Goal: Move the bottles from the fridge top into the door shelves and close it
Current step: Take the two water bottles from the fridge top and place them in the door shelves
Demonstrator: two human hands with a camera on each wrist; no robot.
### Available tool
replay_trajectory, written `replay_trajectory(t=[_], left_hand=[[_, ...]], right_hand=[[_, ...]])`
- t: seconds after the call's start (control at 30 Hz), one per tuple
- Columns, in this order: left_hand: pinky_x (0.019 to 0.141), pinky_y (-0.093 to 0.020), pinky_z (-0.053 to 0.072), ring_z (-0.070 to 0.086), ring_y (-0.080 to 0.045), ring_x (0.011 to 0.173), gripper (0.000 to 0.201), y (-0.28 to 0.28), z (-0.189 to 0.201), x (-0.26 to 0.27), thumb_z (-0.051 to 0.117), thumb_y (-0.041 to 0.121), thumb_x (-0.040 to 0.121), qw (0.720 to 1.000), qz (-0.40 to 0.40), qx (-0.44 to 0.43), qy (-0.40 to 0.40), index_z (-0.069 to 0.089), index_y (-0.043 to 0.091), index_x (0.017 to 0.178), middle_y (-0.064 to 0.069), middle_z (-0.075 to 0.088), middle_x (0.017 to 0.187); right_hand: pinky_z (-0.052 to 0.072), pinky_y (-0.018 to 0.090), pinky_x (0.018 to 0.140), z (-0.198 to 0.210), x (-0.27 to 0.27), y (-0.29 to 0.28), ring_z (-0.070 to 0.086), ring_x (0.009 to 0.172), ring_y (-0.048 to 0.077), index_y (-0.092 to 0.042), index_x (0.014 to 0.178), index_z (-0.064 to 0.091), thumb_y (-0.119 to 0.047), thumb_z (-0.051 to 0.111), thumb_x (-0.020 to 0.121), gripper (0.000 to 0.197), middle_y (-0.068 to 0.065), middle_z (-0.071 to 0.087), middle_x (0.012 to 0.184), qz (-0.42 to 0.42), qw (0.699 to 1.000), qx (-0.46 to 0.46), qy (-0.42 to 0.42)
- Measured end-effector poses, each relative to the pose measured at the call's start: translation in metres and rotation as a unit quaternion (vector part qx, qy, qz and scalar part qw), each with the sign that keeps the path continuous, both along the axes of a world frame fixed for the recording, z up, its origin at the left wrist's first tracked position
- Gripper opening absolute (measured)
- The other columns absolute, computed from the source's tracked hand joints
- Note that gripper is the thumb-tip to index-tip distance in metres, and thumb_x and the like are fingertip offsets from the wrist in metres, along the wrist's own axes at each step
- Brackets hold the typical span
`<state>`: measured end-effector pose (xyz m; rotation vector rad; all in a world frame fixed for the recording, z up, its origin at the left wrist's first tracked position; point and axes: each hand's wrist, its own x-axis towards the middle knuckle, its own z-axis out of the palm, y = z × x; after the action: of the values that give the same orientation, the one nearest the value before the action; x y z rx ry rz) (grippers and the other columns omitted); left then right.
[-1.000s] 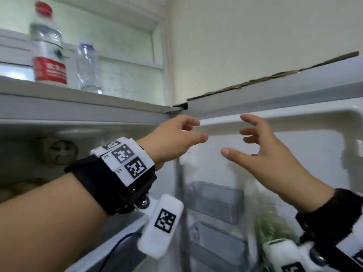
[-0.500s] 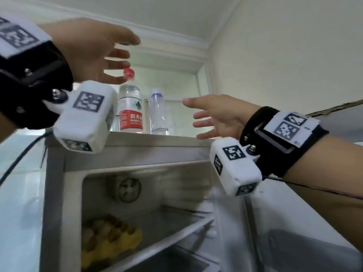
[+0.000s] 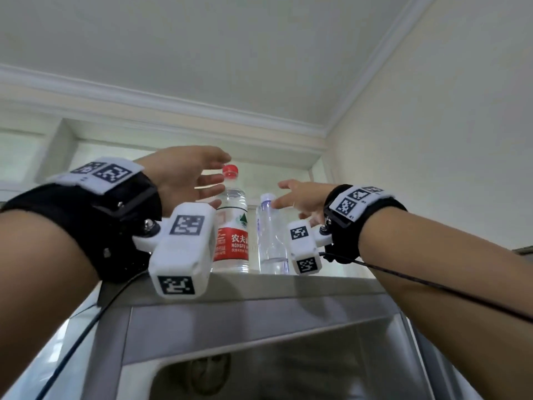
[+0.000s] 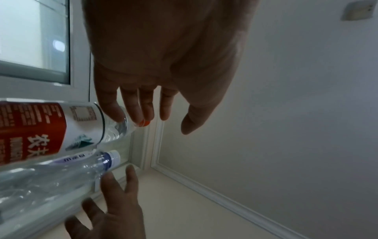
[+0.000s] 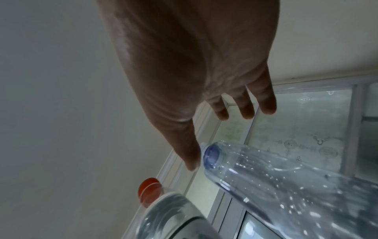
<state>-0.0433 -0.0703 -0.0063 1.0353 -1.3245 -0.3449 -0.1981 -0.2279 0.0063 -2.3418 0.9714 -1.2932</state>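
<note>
Two bottles stand upright on the fridge top [image 3: 331,284]. The red-capped bottle [image 3: 232,226] has a red label; a clear bottle [image 3: 271,241] with a lilac cap stands just to its right. My left hand [image 3: 213,180] is open, its fingers spread beside the red-capped bottle's neck [image 4: 122,124]. I cannot tell if they touch it. My right hand [image 3: 285,194] is open too, and its thumb [image 5: 190,155] lies right beside the clear bottle's cap [image 5: 210,155]. Neither hand grips anything.
Below the fridge top, the open compartment [image 3: 259,370] shows its inner wall. A window recess [image 3: 86,151] lies behind the bottles, and a side wall [image 3: 432,168] stands close on the right. A black cable [image 3: 72,342] hangs from my left wrist.
Both hands have risen from in front of the open door to the bottles on the fridge top. The left hand now flanks the red-capped bottle, and the right thumb has reached the clear bottle's cap.
</note>
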Motion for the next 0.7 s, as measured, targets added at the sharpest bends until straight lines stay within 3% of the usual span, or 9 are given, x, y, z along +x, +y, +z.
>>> replay_trajectory(t=[0.1,0.13,0.23,0.3,0.47,0.6,0.7], left_hand=[[0.085,-0.034,0.049,0.057,-0.017,0.091,0.017,-0.004,0.003,0.000,0.063,0.027,0.087,0.999,-0.023,-0.020,0.010,0.057,0.016,0.098,-0.002,0.061,0.088],[0.081,-0.033,0.050,0.057,-0.017,0.090,0.017,-0.005,0.004,0.000,0.063,0.027,0.086,0.999,-0.030,-0.020,0.008,0.058,0.016,0.097,-0.002,0.061,0.088],[0.078,-0.033,0.050,0.058,-0.017,0.088,0.017,-0.006,0.003,0.000,0.065,0.028,0.084,0.999,-0.043,-0.017,0.003,0.059,0.016,0.096,-0.003,0.060,0.093],[0.079,-0.033,0.051,0.059,-0.017,0.087,0.019,-0.006,0.003,0.002,0.066,0.028,0.084,0.999,-0.043,-0.023,0.003,0.060,0.017,0.097,-0.003,0.060,0.095],[0.079,-0.034,0.051,0.059,-0.018,0.094,0.024,-0.007,-0.001,-0.002,0.070,0.026,0.080,0.999,-0.030,-0.024,-0.018,0.062,0.020,0.101,-0.003,0.062,0.108],[0.077,-0.032,0.047,0.058,-0.017,0.096,0.053,-0.009,-0.003,-0.006,0.077,0.027,0.072,0.998,-0.009,-0.016,-0.066,0.065,0.017,0.122,0.001,0.063,0.113],[0.082,-0.036,0.048,0.058,-0.020,0.100,0.052,-0.014,-0.004,-0.008,0.082,0.030,0.066,0.996,0.009,-0.022,-0.085,0.067,0.019,0.115,0.000,0.064,0.116]], right_hand=[[0.045,0.052,0.099,0.003,0.011,-0.018,0.047,0.125,0.041,-0.037,0.148,0.026,-0.029,0.067,0.088,0.073,0.016,0.028,0.157,0.037,0.998,0.052,0.009],[0.048,0.053,0.096,0.004,0.015,-0.022,0.048,0.124,0.041,-0.039,0.146,0.027,-0.028,0.068,0.087,0.073,0.017,0.030,0.155,0.048,0.997,0.059,0.005],[0.052,0.039,0.069,0.005,0.023,-0.027,0.057,0.117,0.036,-0.036,0.137,0.032,-0.026,0.072,0.084,0.068,0.015,0.049,0.140,0.057,0.997,0.043,-0.031],[0.051,0.036,0.060,0.005,0.024,-0.029,0.064,0.111,0.033,-0.031,0.130,0.033,-0.025,0.076,0.081,0.066,0.014,0.058,0.131,0.048,0.997,0.024,-0.062],[0.059,0.053,0.078,0.006,0.011,-0.020,0.069,0.102,0.032,-0.026,0.123,0.035,-0.020,0.079,0.078,0.063,0.014,0.064,0.120,0.044,0.995,-0.032,-0.089],[0.060,0.047,0.074,0.027,-0.009,0.014,0.071,0.094,0.029,-0.027,0.119,0.039,-0.026,0.081,0.075,0.061,0.012,0.069,0.112,0.089,0.983,-0.091,-0.130],[0.059,0.049,0.075,0.040,-0.015,0.041,0.072,0.085,0.027,-0.025,0.119,0.043,-0.031,0.082,0.073,0.060,0.015,0.071,0.109,0.136,0.975,-0.111,-0.133]])
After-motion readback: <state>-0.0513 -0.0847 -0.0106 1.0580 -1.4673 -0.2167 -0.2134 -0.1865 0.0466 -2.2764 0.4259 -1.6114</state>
